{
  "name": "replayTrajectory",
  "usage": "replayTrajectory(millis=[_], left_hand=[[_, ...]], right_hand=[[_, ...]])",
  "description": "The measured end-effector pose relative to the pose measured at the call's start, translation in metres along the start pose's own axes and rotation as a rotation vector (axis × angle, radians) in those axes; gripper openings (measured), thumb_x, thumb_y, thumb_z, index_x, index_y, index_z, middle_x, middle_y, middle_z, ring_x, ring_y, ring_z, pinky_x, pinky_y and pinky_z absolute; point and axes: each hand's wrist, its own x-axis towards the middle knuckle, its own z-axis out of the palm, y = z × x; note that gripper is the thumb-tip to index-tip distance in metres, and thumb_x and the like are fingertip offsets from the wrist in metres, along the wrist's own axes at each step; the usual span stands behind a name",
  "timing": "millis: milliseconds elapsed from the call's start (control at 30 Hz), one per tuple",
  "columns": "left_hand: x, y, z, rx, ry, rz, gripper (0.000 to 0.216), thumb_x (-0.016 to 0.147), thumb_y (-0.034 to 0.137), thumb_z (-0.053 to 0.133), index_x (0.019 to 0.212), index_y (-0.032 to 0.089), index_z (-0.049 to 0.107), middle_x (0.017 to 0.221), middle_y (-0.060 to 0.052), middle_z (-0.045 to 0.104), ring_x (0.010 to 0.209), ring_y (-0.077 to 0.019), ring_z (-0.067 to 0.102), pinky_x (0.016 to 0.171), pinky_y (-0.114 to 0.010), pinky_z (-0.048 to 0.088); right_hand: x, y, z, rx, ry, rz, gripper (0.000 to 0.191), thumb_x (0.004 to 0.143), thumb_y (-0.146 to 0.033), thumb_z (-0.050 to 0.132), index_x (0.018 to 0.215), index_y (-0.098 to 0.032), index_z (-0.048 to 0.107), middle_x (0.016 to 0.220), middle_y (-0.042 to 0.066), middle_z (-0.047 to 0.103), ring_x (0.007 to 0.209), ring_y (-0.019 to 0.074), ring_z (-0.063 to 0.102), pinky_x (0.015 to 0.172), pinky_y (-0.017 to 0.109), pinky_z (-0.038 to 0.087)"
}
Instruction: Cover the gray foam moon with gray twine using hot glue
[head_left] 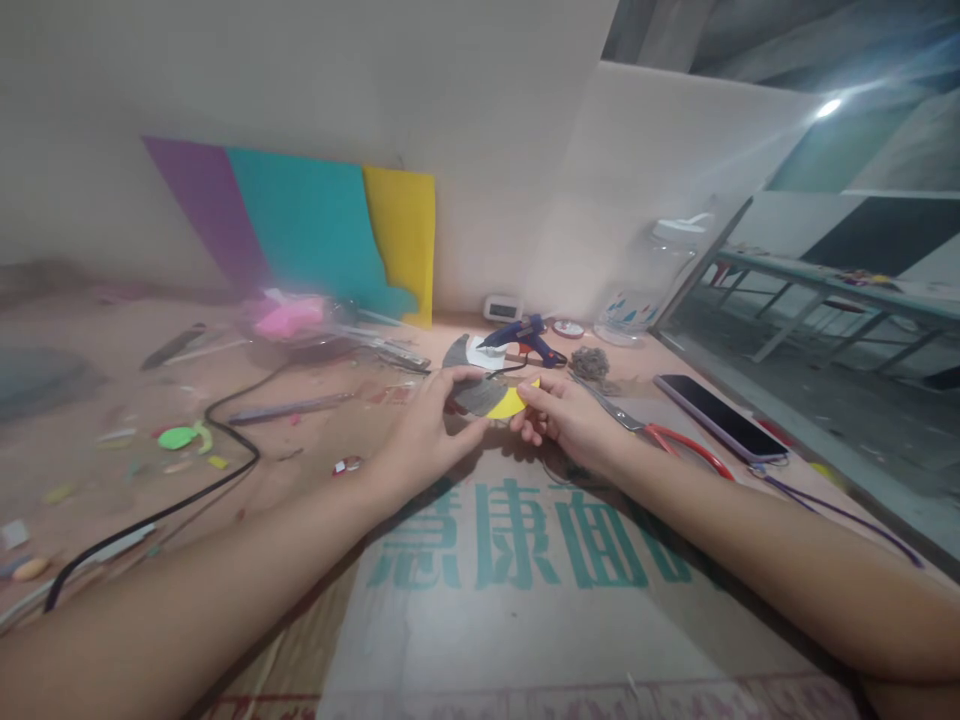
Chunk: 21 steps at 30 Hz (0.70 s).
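Observation:
Between both hands is a small curved piece [507, 402], part yellow and part covered in grey strands. My left hand [442, 410] pinches its grey end between thumb and fingers. With thumb and fingers closed, my right hand [559, 410] grips the yellow end. Just behind the piece lies a blue glue gun [517, 335], beside another grey fan-shaped piece [454, 352] and something white. A tangled grey yarn bundle [589, 363] sits behind my right hand. Scissors with red handles [675, 440] lie beside my right forearm, partly hidden by it.
A phone [721, 416] with a purple cord lies at the right. Farther back stand a clear bottle [649, 280] and a small digital clock [502, 308]. Coloured sheets [307, 230] lean on the wall. A black cable [232, 430] and scraps cover the left side. A printed sheet [480, 630] lies in front.

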Motion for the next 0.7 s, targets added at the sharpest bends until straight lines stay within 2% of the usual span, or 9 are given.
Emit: replayTrajectory(millis=[300, 467, 600, 700], left_hand=[[0.0021, 0.01, -0.0057, 0.0, -0.021, -0.025, 0.037, 0.084, 0.025, 0.06, 0.12, 0.019, 0.056, 0.121, -0.009, 0.063, 0.108, -0.0208, 0.059, 0.091, -0.033, 0.049], [0.0008, 0.0078, -0.0063, 0.009, -0.019, -0.03, 0.04, 0.084, 0.03, 0.062, 0.122, 0.019, 0.056, 0.121, -0.009, 0.064, 0.105, -0.0203, 0.061, 0.091, -0.032, 0.048], [-0.0001, 0.0047, -0.0048, 0.0, -0.032, -0.02, 0.042, 0.085, 0.028, 0.059, 0.126, 0.019, 0.054, 0.123, -0.008, 0.063, 0.096, -0.017, 0.062, 0.09, -0.031, 0.048], [-0.0005, 0.0041, -0.0042, 0.0, -0.023, 0.001, 0.042, 0.085, 0.026, 0.057, 0.126, 0.019, 0.054, 0.124, -0.008, 0.062, 0.097, -0.0171, 0.062, 0.09, -0.031, 0.048]], right_hand=[[-0.0011, -0.0021, -0.0002, 0.043, -0.041, 0.021, 0.034, 0.078, -0.047, 0.072, 0.084, -0.015, 0.061, 0.063, 0.004, 0.07, 0.047, 0.0089, 0.058, 0.043, 0.018, 0.045], [-0.0032, 0.0014, 0.0017, 0.046, -0.08, 0.081, 0.031, 0.075, -0.043, 0.076, 0.083, -0.015, 0.064, 0.067, 0.004, 0.071, 0.05, 0.0096, 0.06, 0.046, 0.019, 0.047], [-0.0027, 0.0029, 0.001, 0.039, -0.067, 0.067, 0.031, 0.075, -0.043, 0.076, 0.082, -0.015, 0.064, 0.066, 0.004, 0.07, 0.05, 0.0096, 0.059, 0.046, 0.019, 0.046], [-0.0022, 0.0024, 0.0003, 0.04, -0.073, 0.06, 0.033, 0.074, -0.044, 0.077, 0.081, -0.015, 0.064, 0.065, 0.004, 0.07, 0.05, 0.0093, 0.059, 0.046, 0.019, 0.045]])
